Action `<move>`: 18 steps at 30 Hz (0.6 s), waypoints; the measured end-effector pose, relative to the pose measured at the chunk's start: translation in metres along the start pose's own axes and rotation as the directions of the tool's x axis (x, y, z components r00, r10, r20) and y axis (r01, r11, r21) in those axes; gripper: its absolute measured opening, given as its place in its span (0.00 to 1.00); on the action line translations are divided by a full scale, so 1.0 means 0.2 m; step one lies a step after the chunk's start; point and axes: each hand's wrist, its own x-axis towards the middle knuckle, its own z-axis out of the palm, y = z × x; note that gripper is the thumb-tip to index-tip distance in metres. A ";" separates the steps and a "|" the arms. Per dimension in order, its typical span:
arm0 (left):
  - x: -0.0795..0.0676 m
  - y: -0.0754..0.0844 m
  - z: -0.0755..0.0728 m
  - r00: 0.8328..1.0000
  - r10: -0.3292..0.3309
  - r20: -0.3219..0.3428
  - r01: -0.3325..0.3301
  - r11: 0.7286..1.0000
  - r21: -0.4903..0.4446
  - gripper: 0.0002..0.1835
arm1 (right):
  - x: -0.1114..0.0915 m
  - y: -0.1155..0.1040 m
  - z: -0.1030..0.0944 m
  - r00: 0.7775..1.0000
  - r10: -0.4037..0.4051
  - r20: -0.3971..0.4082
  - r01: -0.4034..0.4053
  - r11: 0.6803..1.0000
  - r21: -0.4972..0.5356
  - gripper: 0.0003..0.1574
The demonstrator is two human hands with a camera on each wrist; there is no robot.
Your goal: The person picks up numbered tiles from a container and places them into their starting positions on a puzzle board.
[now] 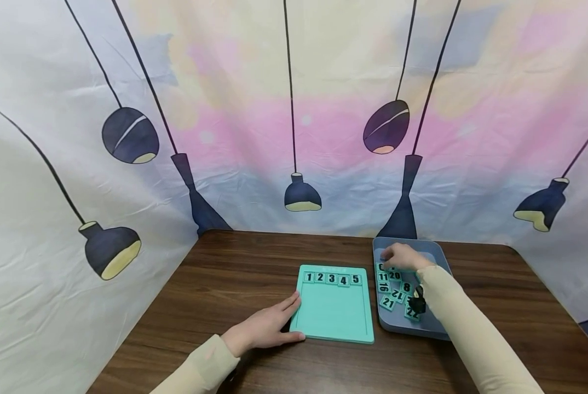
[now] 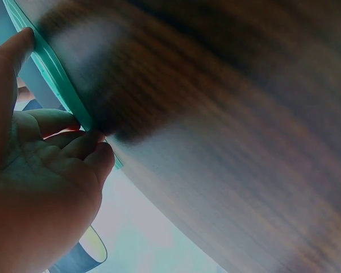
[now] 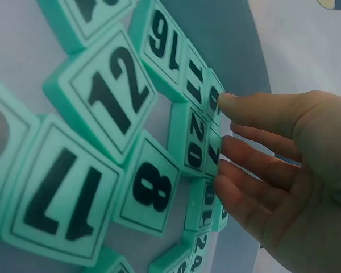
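Smooth square mint board [image 1: 330, 314] on wood-grained table [image 1: 254, 276], rounded tray [image 1: 397, 322] of chunky tiles [image 3: 122, 94] at board's three o'clock, left hand [image 1: 266, 326] spread against nine-o'clock edge, right hand [image 1: 403, 257] arched, fingers parted at tiles

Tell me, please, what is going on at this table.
Someone's left hand rests against the edge of a green board, where tiles 1 to 5 run in order along the top. Their right hand is over the blue-gray tray, its fingers down among the loose number tiles lying there.
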 end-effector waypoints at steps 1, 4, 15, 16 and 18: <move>0.00 0.00 0.00 1.000 -0.001 0.002 0.001 1.000 0.000 0.50 | 0.01 0.00 0.01 1.000 -0.004 0.000 0.004 1.000 -0.015 0.26; 0.00 0.00 0.00 1.000 -0.004 0.004 0.004 1.000 0.002 0.50 | 0.01 0.00 0.01 1.000 -0.011 -0.003 0.011 0.999 -0.051 0.25; 0.00 0.01 0.00 1.000 -0.006 0.000 0.006 1.000 0.009 0.50 | 0.01 0.00 0.03 1.000 0.009 -0.011 -0.010 0.998 -0.058 0.16; 0.00 0.01 0.00 1.000 -0.005 -0.001 0.005 1.000 0.010 0.50 | 0.01 0.00 0.03 1.000 0.007 -0.014 -0.008 0.998 -0.056 0.16; 0.00 0.01 0.00 1.000 -0.005 -0.004 0.005 1.000 0.012 0.50 | 0.00 0.00 0.03 1.000 0.000 -0.019 -0.001 0.999 -0.051 0.16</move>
